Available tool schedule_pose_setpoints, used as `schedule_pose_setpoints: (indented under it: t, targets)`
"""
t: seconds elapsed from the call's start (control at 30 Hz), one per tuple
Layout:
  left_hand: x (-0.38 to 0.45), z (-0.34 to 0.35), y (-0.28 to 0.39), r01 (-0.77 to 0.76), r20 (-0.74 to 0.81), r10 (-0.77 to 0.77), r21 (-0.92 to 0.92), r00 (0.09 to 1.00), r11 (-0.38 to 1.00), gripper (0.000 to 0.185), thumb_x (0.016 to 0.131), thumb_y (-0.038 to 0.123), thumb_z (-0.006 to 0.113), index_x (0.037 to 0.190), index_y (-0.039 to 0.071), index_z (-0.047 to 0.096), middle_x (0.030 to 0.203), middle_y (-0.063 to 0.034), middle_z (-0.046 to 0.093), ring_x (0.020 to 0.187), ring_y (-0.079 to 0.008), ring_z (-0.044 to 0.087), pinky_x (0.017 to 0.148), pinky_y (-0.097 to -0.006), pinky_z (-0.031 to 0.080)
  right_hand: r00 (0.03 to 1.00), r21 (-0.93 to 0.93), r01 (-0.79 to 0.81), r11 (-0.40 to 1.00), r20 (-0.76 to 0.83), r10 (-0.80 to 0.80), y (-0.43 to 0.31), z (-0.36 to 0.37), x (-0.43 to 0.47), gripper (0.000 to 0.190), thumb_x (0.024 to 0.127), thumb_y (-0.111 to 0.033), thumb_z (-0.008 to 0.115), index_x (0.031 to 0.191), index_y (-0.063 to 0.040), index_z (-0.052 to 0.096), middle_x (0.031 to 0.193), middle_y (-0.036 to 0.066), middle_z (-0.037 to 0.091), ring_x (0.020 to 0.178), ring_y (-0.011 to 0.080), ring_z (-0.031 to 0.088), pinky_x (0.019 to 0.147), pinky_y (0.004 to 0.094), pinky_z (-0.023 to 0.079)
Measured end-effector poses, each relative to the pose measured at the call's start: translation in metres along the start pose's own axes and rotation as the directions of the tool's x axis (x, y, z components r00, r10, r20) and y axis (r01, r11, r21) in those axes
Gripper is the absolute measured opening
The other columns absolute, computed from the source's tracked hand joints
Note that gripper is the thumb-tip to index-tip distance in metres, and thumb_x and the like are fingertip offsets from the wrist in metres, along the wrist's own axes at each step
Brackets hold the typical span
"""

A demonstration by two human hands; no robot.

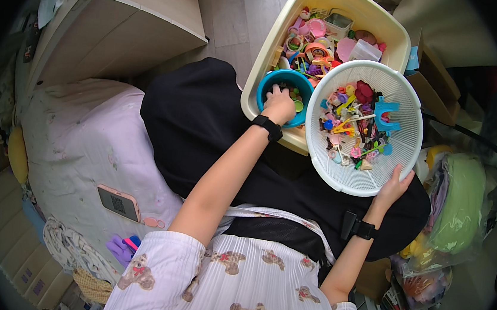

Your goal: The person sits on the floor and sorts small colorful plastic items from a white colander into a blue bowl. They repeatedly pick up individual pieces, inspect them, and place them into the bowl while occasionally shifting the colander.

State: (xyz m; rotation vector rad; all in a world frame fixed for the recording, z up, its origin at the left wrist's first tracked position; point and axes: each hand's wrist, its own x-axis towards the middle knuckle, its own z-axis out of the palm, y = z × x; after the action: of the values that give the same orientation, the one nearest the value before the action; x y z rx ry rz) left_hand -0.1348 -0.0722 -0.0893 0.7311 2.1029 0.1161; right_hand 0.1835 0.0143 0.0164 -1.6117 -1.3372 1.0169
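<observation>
My left hand (pixel 278 104) reaches down into a round blue plastic bowl (pixel 262 83). Small mixed pieces (pixel 297 94), one of them light green, lie around its fingers; whether it grips any is hidden. With my right hand (pixel 392 189) I hold the rim of a white mesh plastic basket (pixel 391 166), tilted over my lap. Many small toy pieces (pixel 354 125) fill the basket's bottom, with a light-blue plastic toy part (pixel 386 116) among them. Behind both stands a cream plastic tub (pixel 396 39), heaped with small toys (pixel 314 49); the bowl sits in its near left corner.
A bed with a pale lilac sheet (pixel 70 138) is at my left, with a phone (pixel 118 203) on it. A wooden cabinet (pixel 121 30) stands beyond. On the right are an open cardboard box (pixel 436 90) and a plastic bag of green cloth (pixel 461 202).
</observation>
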Motion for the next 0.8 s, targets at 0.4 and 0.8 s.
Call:
schedule_pose_setpoints:
  t: [0.4, 0.8]
  targets:
    - [-0.025, 0.014, 0.011, -0.065, -0.235, 0.054, -0.038, 0.97, 0.997, 0.041, 0.086, 0.012, 0.058, 0.12, -0.008, 0.049, 0.128, -0.022, 0.045, 0.121, -0.0416, 0.044, 0.109, -0.0512, 0.032, 1.0, -0.006, 0.0, 1.0, 0.006, 0.0, -0.003, 0.001, 0.0, 0.022, 0.102, -0.016, 0.054, 0.113, 0.003, 0.052, 0.102, 0.01, 0.062, 0.088, 0.0158, 0.06, 0.08, 0.0298, 0.049]
    - [0.007, -0.002, 0.0, 0.045, 0.038, -0.045, 0.007, 0.998, 0.999, 0.067, 0.084, 0.022, 0.069, 0.141, 0.006, 0.04, 0.143, -0.0156, 0.041, 0.134, -0.0366, 0.039, 0.109, -0.0481, 0.034, 1.0, -0.058, 0.0, 0.998, 0.002, 0.0, -0.004, 0.001, 0.0, 0.024, 0.102, -0.017, 0.054, 0.115, 0.004, 0.051, 0.104, 0.012, 0.062, 0.091, 0.0178, 0.059, 0.083, 0.0314, 0.048]
